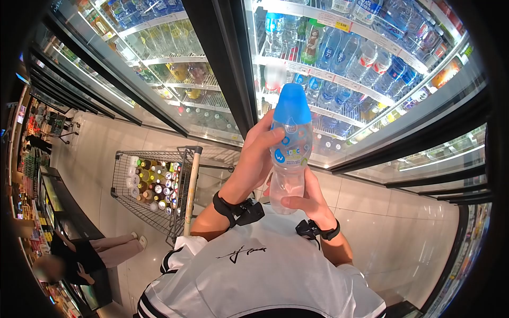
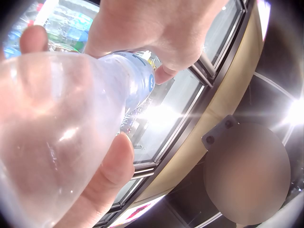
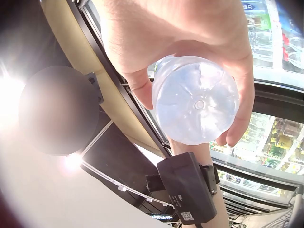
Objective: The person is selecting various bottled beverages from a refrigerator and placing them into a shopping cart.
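Note:
A clear plastic bottle (image 1: 289, 156) with a tall blue cap (image 1: 293, 103) stands tilted in front of my chest, gripped by both hands. My left hand (image 1: 258, 151) holds it round the upper body, with the thumb across the front just below the cap. Lower down, my right hand (image 1: 314, 196) grips the bottle near its base, thumb on the front. The right wrist view shows the round, ribbed bottle base (image 3: 197, 104) inside the curled fingers. The bottle's lower half (image 2: 57, 133) looms close in the left wrist view. Part of the printed label is covered by my left hand.
Drink cooler shelves (image 1: 352, 78) filled with bottles lie straight ahead, between black door frames (image 1: 225, 58). To my left stands a wire shopping cart (image 1: 194, 175) loaded with many bottles. Another person (image 1: 114, 249) is farther left on the tiled floor (image 1: 366, 222).

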`<state>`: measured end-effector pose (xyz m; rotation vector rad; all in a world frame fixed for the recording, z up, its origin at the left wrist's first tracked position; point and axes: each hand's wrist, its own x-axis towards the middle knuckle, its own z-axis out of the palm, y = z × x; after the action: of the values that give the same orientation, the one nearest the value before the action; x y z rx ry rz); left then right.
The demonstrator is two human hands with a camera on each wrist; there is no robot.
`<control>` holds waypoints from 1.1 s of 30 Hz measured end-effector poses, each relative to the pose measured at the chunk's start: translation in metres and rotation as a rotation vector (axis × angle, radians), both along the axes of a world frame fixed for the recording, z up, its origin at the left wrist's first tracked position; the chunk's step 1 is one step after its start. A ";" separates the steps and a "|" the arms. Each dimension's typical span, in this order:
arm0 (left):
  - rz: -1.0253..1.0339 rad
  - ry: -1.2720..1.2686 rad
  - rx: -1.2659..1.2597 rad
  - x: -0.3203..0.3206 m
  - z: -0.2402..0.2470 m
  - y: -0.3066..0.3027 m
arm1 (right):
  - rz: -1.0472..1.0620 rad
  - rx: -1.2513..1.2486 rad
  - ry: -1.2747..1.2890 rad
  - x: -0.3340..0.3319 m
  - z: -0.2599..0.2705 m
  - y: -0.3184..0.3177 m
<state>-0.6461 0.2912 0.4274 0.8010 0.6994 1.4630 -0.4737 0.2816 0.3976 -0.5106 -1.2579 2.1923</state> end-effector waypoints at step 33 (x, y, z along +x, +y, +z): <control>0.013 -0.018 0.008 -0.007 0.002 -0.001 | -0.064 0.096 -0.116 -0.011 -0.012 -0.006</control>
<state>-0.6531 0.2905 0.4292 0.7894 0.6866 1.4842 -0.4852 0.2754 0.3858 -0.6375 -1.3805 2.0644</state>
